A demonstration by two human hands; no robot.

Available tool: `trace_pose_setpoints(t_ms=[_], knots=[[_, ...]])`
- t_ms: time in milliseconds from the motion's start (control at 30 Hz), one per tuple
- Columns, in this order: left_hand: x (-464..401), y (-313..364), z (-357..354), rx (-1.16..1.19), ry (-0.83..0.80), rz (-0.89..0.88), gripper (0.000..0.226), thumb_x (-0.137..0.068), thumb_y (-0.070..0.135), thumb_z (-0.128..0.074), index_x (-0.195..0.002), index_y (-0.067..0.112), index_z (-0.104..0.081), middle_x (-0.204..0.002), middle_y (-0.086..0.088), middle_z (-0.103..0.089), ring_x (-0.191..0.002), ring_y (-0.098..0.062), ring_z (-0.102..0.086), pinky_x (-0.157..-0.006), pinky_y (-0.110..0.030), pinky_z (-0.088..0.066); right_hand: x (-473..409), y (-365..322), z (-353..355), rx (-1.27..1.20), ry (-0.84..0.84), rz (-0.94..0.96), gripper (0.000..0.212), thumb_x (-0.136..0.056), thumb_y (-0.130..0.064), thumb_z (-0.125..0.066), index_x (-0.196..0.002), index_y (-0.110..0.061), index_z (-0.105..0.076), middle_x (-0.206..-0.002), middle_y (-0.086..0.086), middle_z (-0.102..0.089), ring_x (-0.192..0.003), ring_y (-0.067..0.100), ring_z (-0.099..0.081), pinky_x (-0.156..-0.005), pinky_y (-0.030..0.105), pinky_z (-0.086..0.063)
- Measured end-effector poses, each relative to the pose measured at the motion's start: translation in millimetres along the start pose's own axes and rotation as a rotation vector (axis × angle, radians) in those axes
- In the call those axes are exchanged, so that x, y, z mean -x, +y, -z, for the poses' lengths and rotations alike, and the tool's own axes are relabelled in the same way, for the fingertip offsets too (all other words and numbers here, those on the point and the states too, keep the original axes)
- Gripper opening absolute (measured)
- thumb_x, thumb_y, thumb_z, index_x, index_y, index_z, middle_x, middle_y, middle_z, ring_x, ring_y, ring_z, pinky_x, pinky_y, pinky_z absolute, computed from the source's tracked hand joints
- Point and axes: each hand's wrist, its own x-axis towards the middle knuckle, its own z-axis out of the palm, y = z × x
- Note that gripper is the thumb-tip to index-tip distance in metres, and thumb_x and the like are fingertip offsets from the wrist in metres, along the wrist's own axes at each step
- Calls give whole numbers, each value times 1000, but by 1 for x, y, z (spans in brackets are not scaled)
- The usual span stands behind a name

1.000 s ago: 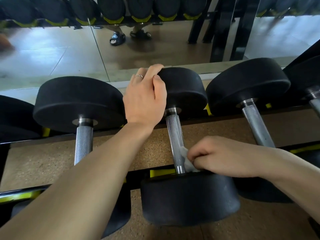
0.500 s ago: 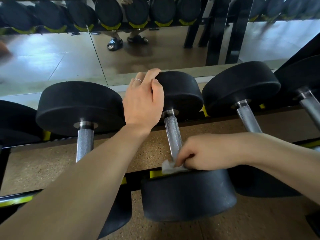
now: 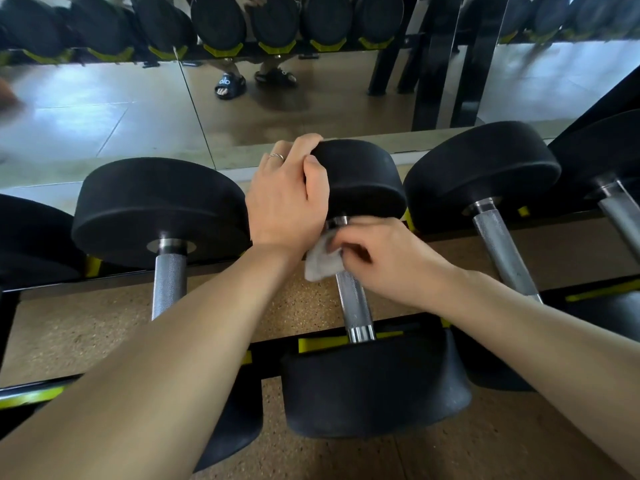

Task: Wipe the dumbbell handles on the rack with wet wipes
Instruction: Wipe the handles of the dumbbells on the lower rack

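Left hand (image 3: pixel 284 202) clamped over far head of middle dumbbell (image 3: pixel 360 178) on rack (image 3: pixel 332 344), right hand (image 3: pixel 388 258) fingers pinching white wet wipe (image 3: pixel 322 263) around far end of its knurled handle (image 3: pixel 353 303).

Matt black rubber dumbbell heads (image 3: pixel 360 178); knurled, shiny metal handle (image 3: pixel 353 303); soft white cloth-like wipe (image 3: pixel 323 261); speckled cork-like floor (image 3: pixel 86 327).

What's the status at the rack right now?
Left hand grips far weight head. Right hand presses wipe on handle, far end. Nothing blocking.
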Motion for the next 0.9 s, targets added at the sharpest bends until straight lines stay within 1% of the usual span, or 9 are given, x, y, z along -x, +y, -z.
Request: trace_pose_setpoints(t_ms=[133,300,433,533,600,667,733,800,900], knots=[[1,-1,1,-10,2,-20,52,-95,35,-19,-130,24,-56,-108,-2,-56,-96,-21,-49,-72,-34,-36,16,3,5,-65,-222,-36,22,-89,-17,-61,-95,-33,-75,-91,-15,-66,-85,1,-61,-74,21,-50],[1,-1,1,-32,-6,-19,53,-95,37,-18,-131,25,-56,-110,-4,-59,-98,-21,-52,-72,-35,-42,31,-4,13,-126,-536,-189,18,-89,-21,-67,-91,-35,-78,-78,-23,-67,-75,-8,-59,-67,11,-40],[0,0,3,-19,-22,-27,54,-95,36,-19,-130,24,-58,-113,-6,-61,-99,-24,-54,-75,-35,-42,25,-11,21,-132,-651,-313,18,-90,-20,-67,-95,-33,-79,-77,-31,-66,-76,-11,-59,-71,13,-39],[1,1,5,-23,-19,-52,52,-97,35,-21,-129,20,-59,-112,-9,-63,-98,-25,-56,-80,-39,-46,21,-21,25,-72,-696,-383,18,-90,-21,-67,-97,-31,-79,-68,-33,-62,-70,-13,-57,-66,13,-37],[1,-1,7,-37,-44,-63,53,-97,36,-20,-130,20,-58,-113,-10,-64,-99,-26,-57,-87,-42,-47,21,-28,29,-24,-696,-439,15,-90,-24,-66,-96,-30,-79,-77,-29,-66,-77,-8,-60,-70,18,-43],[1,-1,10,-65,-88,-74,53,-98,37,-19,-131,21,-56,-116,-10,-64,-103,-27,-57,-92,-42,-46,22,-28,29,100,-684,-483,13,-90,-26,-65,-91,-24,-78,-88,-10,-72,-85,9,-65,-78,32,-51],[0,0,14,-115,-121,-104,48,-99,36,-21,-130,22,-54,-115,-9,-64,-106,-29,-58,-96,-44,-43,23,-23,26,256,-694,-502,16,-89,-26,-64,-87,-17,-76,-87,6,-72,-85,25,-67,-79,40,-54],[-4,1,16,-148,-141,-147,43,-101,34,-24,-130,21,-53,-116,-9,-63,-108,-30,-59,-101,-45,-40,29,-13,27,322,-613,-520,15,-88,-25,-63,-80,-18,-74,-82,4,-70,-79,25,-67,-73,39,-56],[-9,8,16,-148,-84,-223,40,-100,29,-32,-134,21,-51,-123,-7,-60,-114,-27,-57,-110,-44,-34,34,12,42,281,-253,-453,18,-90,-19,-60,-81,-31,-70,-78,-11,-62,-79,14,-65,-69,28,-51]])
